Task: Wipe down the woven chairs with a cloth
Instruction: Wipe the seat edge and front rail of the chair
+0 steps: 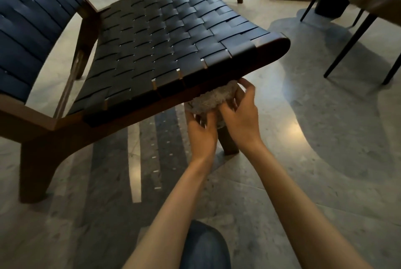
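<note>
Both grips, L hand [200, 132] + R hand [240, 116], clutch nubby cloth [211, 100] | under woven-strap seat [165, 45] edge

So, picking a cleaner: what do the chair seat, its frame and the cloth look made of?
Seat: flat dark straps, likely leather or vinyl, with a slight sheen. Frame: brown wood, smooth. Cloth: pale, nubby, probably terry or microfibre.

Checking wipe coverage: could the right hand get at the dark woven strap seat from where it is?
Probably yes: the right hand holds the pale cloth just under the seat edge, nothing above.
</note>
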